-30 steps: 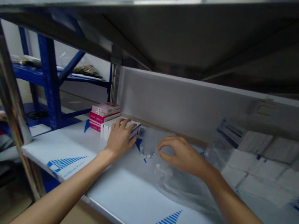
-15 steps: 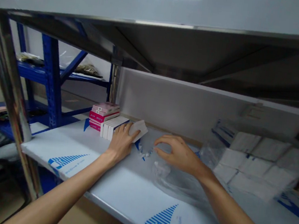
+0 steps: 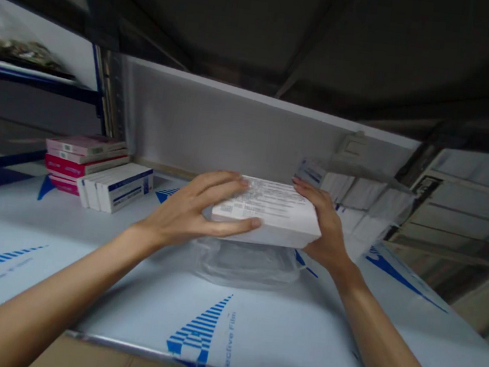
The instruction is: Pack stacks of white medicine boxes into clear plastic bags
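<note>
Between my two hands is a white printed box (image 3: 268, 207), raised above the shelf, small dark print on its upper face. My left hand (image 3: 200, 208) grips its left end, thumb along the front side and fingers over the top. At the opposite end my right hand (image 3: 326, 222) is closed round the box's right edge; some of its fingers are hidden. Beneath the box a clear plastic bag (image 3: 248, 266) lies crumpled on the shelf. To the left, white-and-blue boxes (image 3: 123, 187) stand side by side against a stack of pink boxes (image 3: 84, 156).
A clear bag packed with white boxes (image 3: 357, 202) stands at the back right. The film-covered shelf (image 3: 133, 306) has a front edge near me, and a dark upper shelf (image 3: 253, 31) hangs overhead. Another rack (image 3: 469, 185) stands at the far right.
My view has turned right and closer. My left hand has moved from the box row to the middle with a white box, and my right hand, empty before, now grips its other end.
</note>
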Available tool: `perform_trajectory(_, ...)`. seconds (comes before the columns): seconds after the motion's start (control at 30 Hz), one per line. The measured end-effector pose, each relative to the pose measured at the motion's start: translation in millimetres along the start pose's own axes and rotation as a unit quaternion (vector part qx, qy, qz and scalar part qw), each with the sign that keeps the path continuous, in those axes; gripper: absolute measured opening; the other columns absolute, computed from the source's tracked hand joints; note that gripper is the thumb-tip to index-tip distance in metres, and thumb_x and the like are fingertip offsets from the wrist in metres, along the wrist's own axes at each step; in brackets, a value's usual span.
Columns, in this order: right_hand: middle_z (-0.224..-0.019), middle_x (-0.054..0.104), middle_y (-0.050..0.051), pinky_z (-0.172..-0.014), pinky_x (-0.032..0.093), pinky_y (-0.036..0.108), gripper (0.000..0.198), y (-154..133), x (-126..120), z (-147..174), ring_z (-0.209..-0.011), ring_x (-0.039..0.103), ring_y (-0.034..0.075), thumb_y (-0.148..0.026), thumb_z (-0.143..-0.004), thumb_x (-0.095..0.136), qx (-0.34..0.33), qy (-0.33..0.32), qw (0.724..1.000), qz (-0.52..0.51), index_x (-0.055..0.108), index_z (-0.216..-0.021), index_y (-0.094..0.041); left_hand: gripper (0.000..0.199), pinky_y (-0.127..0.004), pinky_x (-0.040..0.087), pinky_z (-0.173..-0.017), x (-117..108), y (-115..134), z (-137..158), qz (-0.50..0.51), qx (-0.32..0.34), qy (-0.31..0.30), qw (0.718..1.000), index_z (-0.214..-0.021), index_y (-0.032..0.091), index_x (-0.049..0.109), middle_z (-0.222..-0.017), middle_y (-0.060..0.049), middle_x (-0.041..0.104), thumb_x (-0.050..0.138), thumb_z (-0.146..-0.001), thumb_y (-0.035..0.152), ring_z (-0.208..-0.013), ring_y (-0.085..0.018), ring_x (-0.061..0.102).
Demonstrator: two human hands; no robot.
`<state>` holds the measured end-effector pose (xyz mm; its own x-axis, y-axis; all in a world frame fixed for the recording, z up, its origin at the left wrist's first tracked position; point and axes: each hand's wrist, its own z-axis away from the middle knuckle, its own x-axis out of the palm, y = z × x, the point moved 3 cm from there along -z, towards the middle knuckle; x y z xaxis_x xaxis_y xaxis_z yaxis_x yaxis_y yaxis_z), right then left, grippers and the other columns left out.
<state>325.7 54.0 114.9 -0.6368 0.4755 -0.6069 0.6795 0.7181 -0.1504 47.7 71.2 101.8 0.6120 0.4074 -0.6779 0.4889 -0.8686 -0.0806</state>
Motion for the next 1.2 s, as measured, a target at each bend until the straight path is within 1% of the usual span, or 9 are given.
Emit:
perform_trajectory(0.07,-0.150,0.054,0.013,-0.118,0.034,0.057,0.066,6,-7,7,-0.141,0.046,0.036,-0.034,-0.077,0.076,0.003,0.000,1.000,0.013,0.053,-0.139,-0.029,0.050,-0.054,0.041,-0.117,7,-1,-9,0.040,0.007,0.009,0.999,-0.140,0.039,0.055,-0.150,-0.004,0.054,0.065,-0.092,0.029,-0.140,-0.030,0.048)
perform_trajectory(0.13,-0.148,0.056,0.014,-0.117,0.036,0.057,0.069,14,-6,11,-0.140,0.048,0.037,-0.037,-0.072,0.080,0.026,-0.027,0.999,-0.014,0.055,-0.136,-0.026,0.074,-0.052,0.045,-0.113,11,-4,-21,0.102,0.000,0.010,0.995,-0.150,0.035,0.042,-0.152,-0.008,0.052,0.075,-0.084,0.035,-0.136,-0.031,0.053)
perform_trajectory(0.23,-0.141,0.061,0.013,-0.112,0.044,0.052,0.082,26,2,18,-0.132,0.056,0.034,-0.041,-0.066,0.087,0.112,-0.070,0.985,-0.111,0.052,-0.138,-0.023,0.102,-0.047,0.052,-0.106,13,-11,-38,0.218,-0.082,-0.014,0.972,-0.157,0.030,0.030,-0.148,-0.012,0.056,0.084,-0.072,0.045,-0.125,-0.031,0.062)
perform_trajectory(0.37,-0.141,0.062,0.010,-0.108,0.051,0.044,0.091,28,11,28,-0.127,0.062,0.029,-0.042,-0.064,0.090,0.194,-0.132,0.947,-0.218,0.048,-0.143,-0.026,0.096,-0.039,0.059,-0.092,19,-16,-46,0.308,-0.171,-0.123,0.928,-0.156,0.028,0.031,-0.127,-0.010,0.071,0.081,-0.075,0.044,-0.111,-0.027,0.070)
perform_trajectory(0.57,-0.143,0.061,0.011,-0.110,0.049,0.045,0.094,26,16,36,-0.128,0.061,0.029,-0.038,-0.060,0.092,0.204,-0.206,0.928,-0.235,0.049,-0.143,-0.025,0.097,-0.035,0.060,-0.082,33,-11,-37,0.320,-0.176,-0.224,0.903,-0.158,0.031,0.028,-0.126,-0.008,0.071,0.079,-0.076,0.042,-0.106,-0.026,0.072)
perform_trajectory(0.7,-0.140,0.063,0.010,-0.111,0.048,0.044,0.088,36,25,42,-0.126,0.062,0.028,-0.038,-0.062,0.091,0.189,-0.234,0.928,-0.220,0.051,-0.139,-0.023,0.103,-0.040,0.057,-0.095,45,-11,-29,0.299,-0.142,-0.248,0.910,-0.159,0.031,0.027,-0.146,-0.010,0.059,0.082,-0.073,0.041,-0.124,-0.030,0.063)
perform_trajectory(0.9,-0.134,0.066,0.013,-0.106,0.050,0.048,0.098,50,39,54,-0.119,0.064,0.032,-0.043,-0.051,0.096,0.203,-0.315,0.912,-0.168,0.056,-0.138,-0.022,0.121,-0.047,0.049,-0.106,61,-21,-15,0.286,-0.112,-0.347,0.886,-0.162,0.032,0.019,-0.147,-0.009,0.058,0.089,-0.064,0.042,-0.128,-0.034,0.060)
perform_trajectory(1.1,-0.114,0.077,0.006,-0.083,0.059,0.039,0.073,51,31,52,-0.094,0.073,0.026,-0.036,-0.062,0.090,0.262,-0.348,0.858,-0.272,0.067,-0.131,-0.025,0.126,-0.042,0.052,-0.095,64,-36,-4,0.337,-0.151,-0.401,0.839,-0.163,0.029,-0.004,-0.127,-0.010,0.070,0.084,-0.072,0.035,-0.111,-0.029,0.069)
perform_trajectory(1.2,-0.105,0.079,0.004,-0.080,0.058,0.038,0.053,52,30,50,-0.090,0.073,0.024,-0.034,-0.069,0.083,0.294,-0.330,0.848,-0.293,0.073,-0.120,-0.025,0.120,-0.037,0.051,-0.094,62,-45,1,0.362,-0.178,-0.416,0.815,-0.162,0.028,-0.004,-0.120,-0.009,0.073,0.078,-0.075,0.029,-0.108,-0.024,0.070)
